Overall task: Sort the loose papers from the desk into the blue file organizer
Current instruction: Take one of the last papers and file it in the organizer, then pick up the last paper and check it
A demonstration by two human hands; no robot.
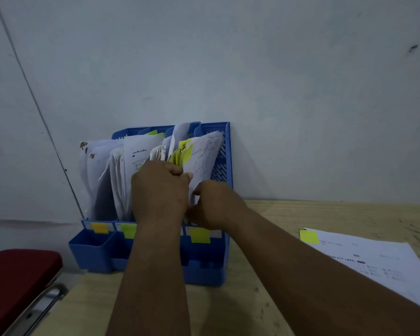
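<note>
Both bare forearms stretched forward, wrists close together. Left hand raised, fingers curled tight, knuckles up. Right hand just below and beside it, fingers curled inward, touching the left.

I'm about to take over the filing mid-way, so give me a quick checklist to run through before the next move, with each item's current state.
1. Blue file organizer upright against the wall: ok.
2. Left hand gripping the filed sheets: ok.
3. Right hand pinching the white paper at the slots: ok.
4. That paper fully seated in a slot: cannot tell, hands hide its base.
5. Slot labels, such as the yellow sticky note, visible: ok.
6. Desk papers all filed: not ok, a stack remains.
</note>
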